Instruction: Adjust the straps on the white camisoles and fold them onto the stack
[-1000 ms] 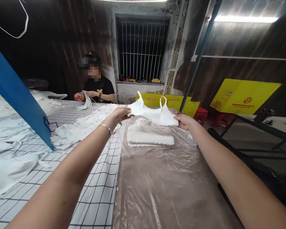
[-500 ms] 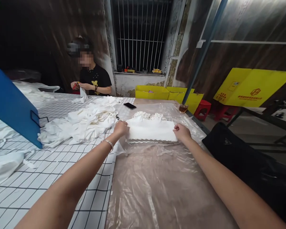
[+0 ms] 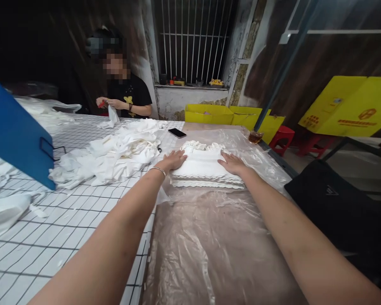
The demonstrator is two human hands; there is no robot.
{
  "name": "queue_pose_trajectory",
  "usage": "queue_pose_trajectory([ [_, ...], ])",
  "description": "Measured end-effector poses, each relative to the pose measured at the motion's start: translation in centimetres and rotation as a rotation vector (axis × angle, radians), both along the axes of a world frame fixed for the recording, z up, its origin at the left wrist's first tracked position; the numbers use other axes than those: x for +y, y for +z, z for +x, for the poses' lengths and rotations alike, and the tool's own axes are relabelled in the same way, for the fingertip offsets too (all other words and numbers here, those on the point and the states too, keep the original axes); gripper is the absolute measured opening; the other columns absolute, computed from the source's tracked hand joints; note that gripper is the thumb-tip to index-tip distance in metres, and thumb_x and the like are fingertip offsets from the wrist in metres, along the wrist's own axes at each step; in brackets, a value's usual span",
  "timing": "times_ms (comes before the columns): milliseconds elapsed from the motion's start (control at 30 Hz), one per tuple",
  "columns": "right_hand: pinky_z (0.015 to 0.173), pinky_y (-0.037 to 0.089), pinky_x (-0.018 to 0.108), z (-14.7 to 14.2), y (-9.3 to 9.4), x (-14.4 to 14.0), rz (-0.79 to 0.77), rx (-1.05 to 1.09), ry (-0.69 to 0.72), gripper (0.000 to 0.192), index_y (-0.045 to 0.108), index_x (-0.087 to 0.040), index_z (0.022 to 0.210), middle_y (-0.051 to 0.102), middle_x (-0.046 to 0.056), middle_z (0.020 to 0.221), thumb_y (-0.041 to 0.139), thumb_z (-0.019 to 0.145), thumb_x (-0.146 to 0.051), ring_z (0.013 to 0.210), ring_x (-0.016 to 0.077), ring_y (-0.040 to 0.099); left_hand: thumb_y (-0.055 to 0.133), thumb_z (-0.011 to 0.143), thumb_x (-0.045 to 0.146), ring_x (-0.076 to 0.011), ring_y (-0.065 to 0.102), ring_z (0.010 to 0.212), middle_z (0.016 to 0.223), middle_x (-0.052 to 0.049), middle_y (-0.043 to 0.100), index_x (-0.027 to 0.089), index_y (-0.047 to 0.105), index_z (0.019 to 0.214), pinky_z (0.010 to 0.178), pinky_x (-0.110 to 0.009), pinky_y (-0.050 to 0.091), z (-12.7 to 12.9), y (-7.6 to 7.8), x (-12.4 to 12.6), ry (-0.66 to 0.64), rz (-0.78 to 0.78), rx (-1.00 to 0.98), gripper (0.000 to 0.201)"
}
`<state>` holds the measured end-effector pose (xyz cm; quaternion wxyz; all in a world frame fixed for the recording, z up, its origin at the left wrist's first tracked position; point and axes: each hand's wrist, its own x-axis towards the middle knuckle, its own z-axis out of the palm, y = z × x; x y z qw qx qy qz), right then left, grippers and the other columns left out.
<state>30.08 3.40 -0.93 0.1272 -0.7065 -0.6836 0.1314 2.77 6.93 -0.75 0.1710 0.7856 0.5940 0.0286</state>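
From the head view, both forearms stretch forward over the tabletop [image 3: 209, 254], whose near part lies under a wrinkled clear plastic sheet [image 3: 216, 228]. The left hand [image 3: 173, 161] rests palm down on the left end of a neat stack of white garments [image 3: 206, 171], its fingers [image 3: 180, 156] spread flat and holding nothing; a thin bracelet [image 3: 158, 170] circles that wrist. The right hand [image 3: 231, 163] lies flat on the right end of the same stack, fingers stretched out and open, pressing on the top piece. The stack sits on the plastic sheet, in the middle of the tabletop, with scalloped edges showing along its near side and bunched straps at its far side.

To the left, a loose heap of white fabric [image 3: 114, 156] lies on a black-and-white checked cloth [image 3: 66, 228], just beside the stack. A dark phone [image 3: 177, 132] lies beyond the heap. A blue board [image 3: 12, 131] slants in at the far left. Near the far right edge of the tabletop stands a glass of brown liquid [image 3: 255, 136]. Across the tabletop, a co-worker in a black shirt [image 3: 127, 95] holds a white piece in both hands. Yellow boxes [image 3: 222, 115] stand below a barred window [image 3: 193, 38].
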Motion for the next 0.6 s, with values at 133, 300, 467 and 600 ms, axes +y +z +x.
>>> queue_pose_trajectory([
  [133,0.115,0.011,0.059,-0.4,0.6,-1.2,0.007,-0.105,-0.066,0.061,0.037,-0.019,0.146,0.031,0.013,0.154,0.04,0.093,-0.047,0.144,0.0338,0.02,0.023,0.096,0.05,-0.0303,0.007,0.148,0.161,-0.003,0.015,0.028,0.025,0.151,0.113,-0.062,0.001,0.4,0.2,-2.3,0.08,0.108,-0.005,0.059],
  [300,0.115,0.018,0.056,0.7,1.5,-5.2,0.427,-0.065,-0.14,0.067,0.03,-0.018,0.149,0.033,0.018,0.152,0.026,0.091,-0.052,0.143,0.0344,0.025,0.04,0.095,0.036,-0.0272,0.043,0.127,0.138,-0.011,0.052,0.022,0.051,0.13,0.108,-0.05,0.025,-5.9,0.3,-4.0,0.282,0.478,-0.078,0.04],
  [467,0.102,0.041,0.058,0.8,0.2,-16.0,0.584,0.136,-0.07,0.071,0.036,-0.026,0.144,0.051,0.015,0.137,0.045,0.083,-0.061,0.127,0.0428,0.046,0.062,0.081,0.03,-0.0349,0.041,0.123,0.13,-0.017,0.053,0.019,0.057,0.117,0.098,-0.051,0.03,-15.1,1.8,-4.2,0.833,0.587,-0.253,0.038],
  [600,0.1,0.042,0.062,1.4,-3.0,-23.8,0.679,0.126,0.037,0.068,0.045,-0.025,0.138,0.057,0.012,0.131,0.054,0.079,-0.058,0.119,0.0427,0.054,0.059,0.079,0.019,-0.0292,0.056,0.1,0.086,-0.007,0.065,0.019,0.062,0.08,0.092,-0.047,0.034,-17.8,4.6,-3.8,0.757,0.533,-0.406,0.003],
])
